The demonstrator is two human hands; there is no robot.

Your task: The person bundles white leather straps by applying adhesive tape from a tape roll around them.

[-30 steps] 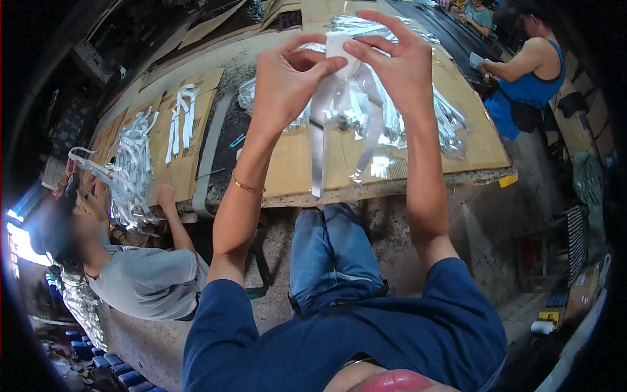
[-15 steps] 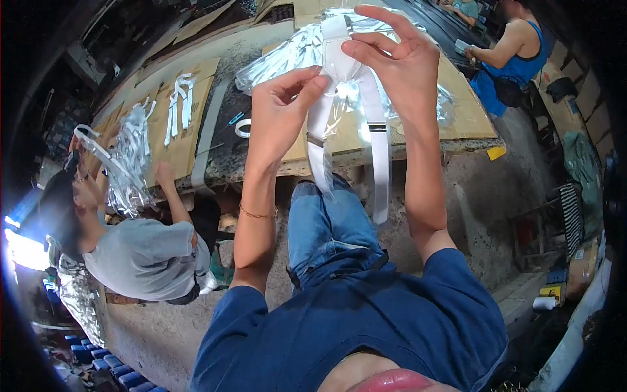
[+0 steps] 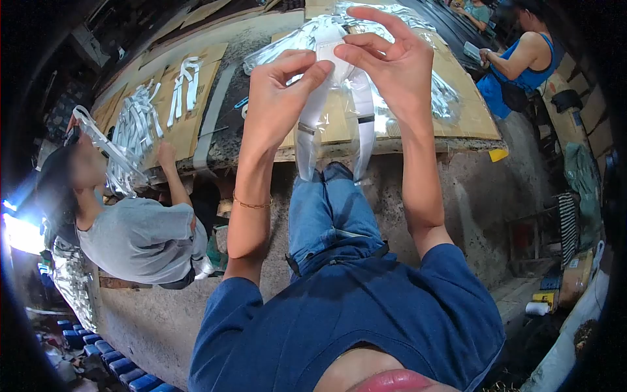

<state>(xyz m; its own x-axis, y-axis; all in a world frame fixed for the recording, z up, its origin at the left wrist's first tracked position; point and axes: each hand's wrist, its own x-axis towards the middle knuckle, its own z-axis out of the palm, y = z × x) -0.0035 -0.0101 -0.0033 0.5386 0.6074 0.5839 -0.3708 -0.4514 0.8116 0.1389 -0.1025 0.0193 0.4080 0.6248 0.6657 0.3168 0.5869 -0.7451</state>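
Strap (image 3: pixel 312 117) drawn higher; cardboard-covered bench (image 3: pixel 470 111), concrete floor (image 3: pixel 477 196) below.

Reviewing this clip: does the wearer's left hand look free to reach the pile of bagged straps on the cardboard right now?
Probably not at once: the left hand and right hand both pinch the white strap piece, held up in front of the pile of bagged straps. Nothing else blocks the way.

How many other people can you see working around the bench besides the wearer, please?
3: a person in a grey shirt at the left; a person in a blue vest at the upper right; another person beyond, partly cut off. Others may be hidden.
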